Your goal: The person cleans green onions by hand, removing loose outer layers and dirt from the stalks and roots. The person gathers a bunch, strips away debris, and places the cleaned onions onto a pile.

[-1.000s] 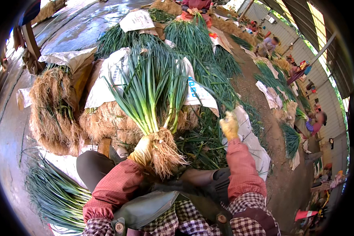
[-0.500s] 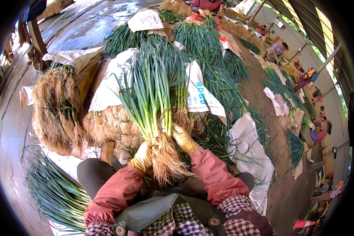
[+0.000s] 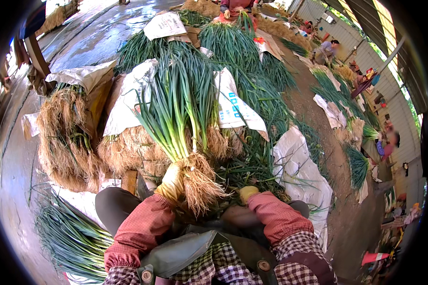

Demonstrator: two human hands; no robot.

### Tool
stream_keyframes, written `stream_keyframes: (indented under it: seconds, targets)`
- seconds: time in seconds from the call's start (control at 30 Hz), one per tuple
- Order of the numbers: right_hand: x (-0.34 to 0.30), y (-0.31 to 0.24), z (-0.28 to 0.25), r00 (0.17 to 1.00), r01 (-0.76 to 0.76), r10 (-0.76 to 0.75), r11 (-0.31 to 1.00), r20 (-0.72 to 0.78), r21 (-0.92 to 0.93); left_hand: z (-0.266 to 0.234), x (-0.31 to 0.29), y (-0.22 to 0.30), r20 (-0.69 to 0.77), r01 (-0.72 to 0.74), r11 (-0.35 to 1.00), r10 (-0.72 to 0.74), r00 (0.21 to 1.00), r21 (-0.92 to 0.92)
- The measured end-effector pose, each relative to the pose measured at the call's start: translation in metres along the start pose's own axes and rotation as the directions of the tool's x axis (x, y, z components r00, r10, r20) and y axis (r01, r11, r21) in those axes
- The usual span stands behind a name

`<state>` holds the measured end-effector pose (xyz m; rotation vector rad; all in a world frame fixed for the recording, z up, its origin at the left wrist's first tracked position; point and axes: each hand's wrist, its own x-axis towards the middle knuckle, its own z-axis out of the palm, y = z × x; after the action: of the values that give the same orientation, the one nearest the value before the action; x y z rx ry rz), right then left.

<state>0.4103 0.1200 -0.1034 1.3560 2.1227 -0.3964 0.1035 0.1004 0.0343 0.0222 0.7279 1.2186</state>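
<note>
My left hand point(image 3: 172, 183), in a yellowish glove, is closed round the lower stems of a bunch of green onions point(image 3: 179, 135). The bunch leans away from me, its leaves spread over the pile beyond and its tangled brown roots point(image 3: 202, 185) hanging toward my lap. Apart from the bunch, my gloved right hand point(image 3: 248, 192) is low beside my right knee, next to loose green leaves point(image 3: 245, 173). The sleeve and its downward angle hide most of its fingers.
More onions with roots lie under white sacks point(image 3: 133, 102) ahead. A rooty heap point(image 3: 64, 128) stands at left; a trimmed-looking pile point(image 3: 69, 232) lies by my left knee. A crumpled white sack point(image 3: 302, 171) is at right. A person in red point(image 3: 235, 14) works at the far side.
My right hand has let go of the bunch's stems and dropped down to the right, near my knee. My left hand still holds the bunch. The whole view has shifted slightly.
</note>
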Motion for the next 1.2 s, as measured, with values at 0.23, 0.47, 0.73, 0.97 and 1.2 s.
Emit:
stream_keyframes:
  seconds: [0.23,0.47,0.73,0.97,1.2]
  targets:
    - [0.006,-0.091,-0.176,0.798,0.400,0.050,0.700,-0.600,0.591,-0.025,0.018,-0.026,-0.049,-0.186,0.920,0.216,0.975,0.345]
    - [0.117,-0.093,-0.082,0.847,0.515,0.012,0.231,-0.532,0.826,-0.007,0.018,-0.025,0.025,-0.207,0.799,0.234,0.972,0.565]
    - [-0.005,-0.127,-0.189,0.862,0.491,0.039,-0.315,-0.506,0.812,-0.040,0.029,-0.010,-0.169,0.030,0.924,0.038,0.985,0.382]
    - [-0.075,0.051,-0.238,0.467,0.605,0.651,0.259,-0.598,0.753,-0.001,-0.004,-0.004,0.003,0.069,0.997,-0.069,0.998,-0.034]
    - [-0.011,-0.060,-0.152,0.907,0.359,0.228,0.016,-0.353,0.933,-0.037,0.014,-0.009,0.102,0.089,0.988,-0.076,0.992,-0.123]
